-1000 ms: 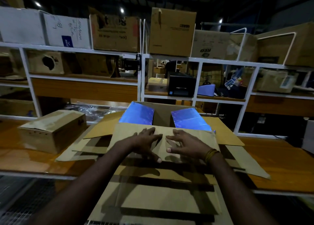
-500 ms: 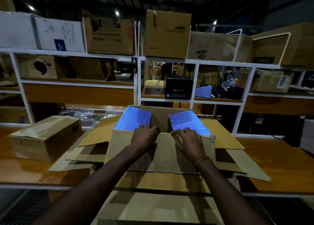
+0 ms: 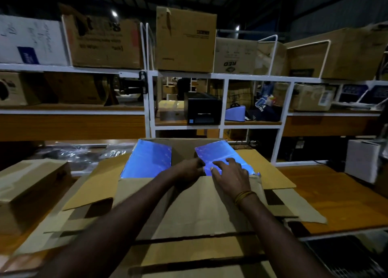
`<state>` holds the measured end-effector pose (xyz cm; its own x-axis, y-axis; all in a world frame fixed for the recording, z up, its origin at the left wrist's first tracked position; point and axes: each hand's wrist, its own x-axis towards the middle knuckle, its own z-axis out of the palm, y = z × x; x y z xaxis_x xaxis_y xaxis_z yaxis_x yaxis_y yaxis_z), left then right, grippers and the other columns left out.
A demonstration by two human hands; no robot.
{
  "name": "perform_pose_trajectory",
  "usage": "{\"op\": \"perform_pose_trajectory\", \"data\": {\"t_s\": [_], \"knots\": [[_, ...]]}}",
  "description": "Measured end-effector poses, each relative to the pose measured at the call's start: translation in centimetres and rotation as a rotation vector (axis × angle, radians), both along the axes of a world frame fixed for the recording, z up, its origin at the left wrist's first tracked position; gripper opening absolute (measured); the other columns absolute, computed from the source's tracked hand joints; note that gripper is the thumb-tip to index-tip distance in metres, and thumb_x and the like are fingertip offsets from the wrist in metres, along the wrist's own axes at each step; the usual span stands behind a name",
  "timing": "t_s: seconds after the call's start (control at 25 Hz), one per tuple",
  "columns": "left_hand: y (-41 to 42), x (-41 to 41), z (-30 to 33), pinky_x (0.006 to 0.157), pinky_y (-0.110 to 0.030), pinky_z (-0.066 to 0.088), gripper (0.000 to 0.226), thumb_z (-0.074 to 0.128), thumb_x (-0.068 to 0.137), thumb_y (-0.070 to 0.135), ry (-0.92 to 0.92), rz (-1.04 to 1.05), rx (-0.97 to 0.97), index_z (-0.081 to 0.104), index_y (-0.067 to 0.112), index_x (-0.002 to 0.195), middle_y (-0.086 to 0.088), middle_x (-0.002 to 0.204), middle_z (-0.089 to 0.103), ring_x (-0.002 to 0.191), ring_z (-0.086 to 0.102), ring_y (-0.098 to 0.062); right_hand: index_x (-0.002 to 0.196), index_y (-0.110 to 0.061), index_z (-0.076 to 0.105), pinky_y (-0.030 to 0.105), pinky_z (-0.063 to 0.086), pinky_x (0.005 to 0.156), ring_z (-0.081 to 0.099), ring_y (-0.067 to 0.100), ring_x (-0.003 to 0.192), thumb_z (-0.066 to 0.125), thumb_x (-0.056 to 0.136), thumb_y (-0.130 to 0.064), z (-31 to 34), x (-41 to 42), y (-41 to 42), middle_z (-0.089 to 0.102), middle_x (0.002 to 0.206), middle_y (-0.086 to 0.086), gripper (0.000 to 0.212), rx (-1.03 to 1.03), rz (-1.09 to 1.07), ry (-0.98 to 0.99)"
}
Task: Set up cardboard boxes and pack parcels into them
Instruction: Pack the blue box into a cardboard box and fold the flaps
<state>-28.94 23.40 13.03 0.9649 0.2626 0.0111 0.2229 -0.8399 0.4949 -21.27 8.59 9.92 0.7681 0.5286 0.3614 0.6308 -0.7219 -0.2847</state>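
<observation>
1. Mid-frame, I see both hands at the near rim of the open box (image 3: 184,149), which stands on the bench (image 3: 336,195) with its flaps spread.

2. A second ago the two hands lay flat on the near flap (image 3: 201,206), fingers splayed; since then they have slid up to its top edge and over it.

3. The right hand (image 3: 230,178) now rests fingers spread on the right parcel (image 3: 220,157), a blue glossy pack leaning inside the box; it presses, not grips, as far as I can tell.

4. The left hand (image 3: 189,169) is curled at the flap's edge between the two packs; whether it pinches the right parcel's corner or only the cardboard I cannot tell.

5. The left parcel (image 3: 147,160) stands untouched at centre-left, apart from its twin with bare box wall between.

6. My reading: flap-smoothing is over and settling the parcels has begun; the box is set up, two packs are in.

7. A closed carton (image 3: 31,185) sits at lower left, and flat cardboard (image 3: 298,206) lies under the box.
</observation>
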Motion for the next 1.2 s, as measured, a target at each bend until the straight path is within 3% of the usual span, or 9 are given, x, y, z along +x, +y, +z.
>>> {"op": "perform_pose_trajectory", "data": {"t_s": [0.12,0.36,0.52,0.64,0.76,0.84,0.92,1.04,1.2], "knots": [[0.8,3.2,-1.1,0.102,-0.034,0.044,0.055,0.057,0.099,0.017,0.097,0.029,-0.153,0.038,0.01,0.15,-0.011,0.149,0.047,0.129,0.052,-0.027,0.145,-0.035,0.045,0.044,0.03,0.109,0.039,0.029,0.136,0.041,0.099,-0.05,0.4,0.9,0.1,0.035,0.153,0.007,0.048,-0.034,-0.053,0.023],[1.5,5.7,-1.0,0.058,-0.018,0.039,0.036,0.05,0.094,0.005,-0.265,0.131,-0.247,0.056,0.011,0.129,-0.015,0.119,0.064,0.092,0.06,-0.02,0.148,-0.042,0.035,0.037,0.048,0.095,0.048,0.017,0.13,0.053,0.091,-0.063,-0.3,2.7,-1.7,0.04,0.148,-0.005,0.064,0.139,0.154,-0.051],[0.6,6.5,-0.1,0.077,-0.024,0.049,0.02,0.057,0.092,0.003,-0.658,0.067,-0.35,0.06,0.015,0.108,-0.003,0.109,0.064,0.102,0.063,-0.018,0.148,-0.041,0.032,0.027,0.054,0.065,0.065,0.021,0.098,0.064,0.093,-0.031,-0.1,2.9,-2.9,0.047,0.142,-0.001,0.065,0.307,0.225,-0.389],[-1.2,8.4,0.7,0.092,-0.03,0.054,0.031,0.059,0.093,0.002,-0.742,-0.055,-0.481,0.057,0.018,0.12,0.005,0.116,0.062,0.114,0.061,-0.013,0.153,-0.039,0.025,0.023,0.049,0.057,0.065,0.024,0.098,0.068,0.085,-0.002,0.2,3.4,-3.9,0.035,0.155,0.005,0.089,0.322,0.124,-0.498],[-3.1,10.5,0.4,0.103,-0.035,0.05,0.059,0.057,0.088,-0.003,-0.681,-0.248,-0.463,0.047,0.022,0.141,-0.002,0.14,0.056,0.127,0.057,-0.019,0.156,-0.021,0.027,0.036,0.054,0.081,0.043,0.033,0.135,0.065,0.082,0.004,-0.7,4.2,-5.0,0.005,0.166,0.014,0.087,0.195,-0.039,-0.594],[-4.3,11.7,-0.1,0.102,-0.035,0.048,0.069,0.058,0.088,0.0,-0.577,-0.301,-0.236,0.04,0.025,0.15,-0.003,0.152,0.047,0.127,0.056,-0.025,0.156,-0.015,0.026,0.051,0.034,0.114,0.006,0.034,0.152,0.062,0.091,-0.015,-1.0,5.2,-5.6,-0.008,0.165,0.015,0.074,0.112,-0.139,-0.594],[-5.4,12.5,-0.7,0.11,-0.037,0.041,0.068,0.058,0.092,0.004,-0.487,-0.369,-0.095,0.036,0.026,0.153,-0.001,0.16,0.035,0.139,0.044,-0.024,0.156,-0.016,0.027,0.053,0.015,0.121,-0.01,0.034,0.152,0.048,0.097,-0.034,-1.0,5.8,-5.9,-0.008,0.165,0.017,0.065,0.038,-0.218,-0.519],[-6.2,13.2,-1.6,0.109,-0.037,0.039,0.06,0.056,0.097,0.01,-0.339,-0.412,0.013,0.036,0.023,0.152,-0.01,0.154,0.041,0.139,0.041,-0.026,0.15,-0.019,0.038,0.054,0.018,0.121,-0.005,0.04,0.151,0.031,0.093,-0.045,-1.1,5.7,-6.4,0.014,0.163,0.02,0.062,0.019,-0.289,-0.374],[-6.1,13.7,-2.3,0.1,-0.034,0.044,0.055,0.064,0.093,0.016,-0.229,-0.44,0.149,0.047,0.019,0.146,-0.008,0.144,0.054,0.127,0.052,-0.025,0.147,-0.022,0.043,0.056,0.025,0.118,0.013,0.042,0.147,0.043,0.095,-0.046,-1.7,5.2,-7.5,0.034,0.153,0.018,0.057,0.095,-0.338,-0.168]]}}
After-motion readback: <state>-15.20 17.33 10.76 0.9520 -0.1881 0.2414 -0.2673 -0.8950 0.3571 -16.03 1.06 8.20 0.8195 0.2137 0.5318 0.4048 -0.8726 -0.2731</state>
